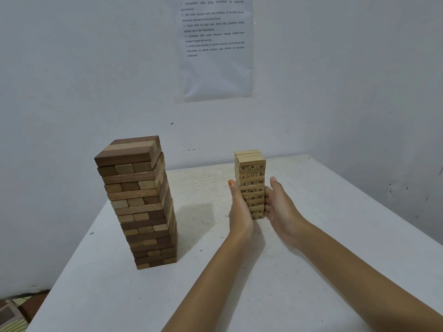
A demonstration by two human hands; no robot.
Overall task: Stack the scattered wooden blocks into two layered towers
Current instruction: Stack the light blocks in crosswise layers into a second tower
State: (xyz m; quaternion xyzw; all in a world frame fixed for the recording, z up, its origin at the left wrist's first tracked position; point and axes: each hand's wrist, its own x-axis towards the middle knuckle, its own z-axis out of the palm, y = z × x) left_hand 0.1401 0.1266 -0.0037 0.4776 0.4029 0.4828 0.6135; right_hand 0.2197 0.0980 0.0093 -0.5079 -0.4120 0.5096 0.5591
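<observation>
Numbered tower (250, 178) stands between left hand (239, 209) and right hand (280, 207), seemingly touching.

numbers 35, 11, 5, 29, 22 on small tower (250, 174) blocks, wall sheet (215, 56) with blurred numbered lines

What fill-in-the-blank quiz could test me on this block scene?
1. The left hand and right hand touch the pale tower, whose blocks bear printed ___.
2. The brown tower is ___ than the pale one.
3. Both stand on a ___ table.
Missing: numbers; taller; white.
</observation>
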